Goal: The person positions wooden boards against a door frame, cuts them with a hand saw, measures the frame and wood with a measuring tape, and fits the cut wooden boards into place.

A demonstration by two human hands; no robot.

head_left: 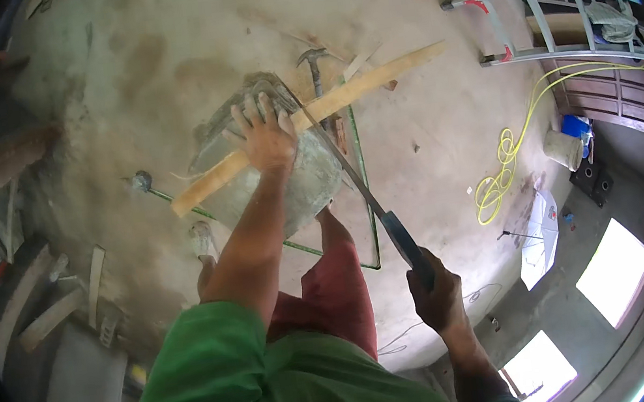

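Note:
My left hand [267,140] lies with fingers spread on a long, narrow wooden board [379,76], pressing it against a grey, worn support [312,186] with a rounded outline. The board slants from lower left to upper right, its far end sticking out past the support. In my right hand [438,295] is the handle of a handsaw [355,175], fingers wrapped round it. The saw's blade crosses the board just right of my left hand. Whether the teeth have cut into the wood cannot be made out.
Beyond the board a hammer [314,67] lies on the concrete floor [438,172]. A thin green bar [371,211] bends around the support. Toward the right are a ladder [544,21], a coiled yellow hose [505,172] and a white umbrella [539,240]. Wood pieces [97,282] lie at left.

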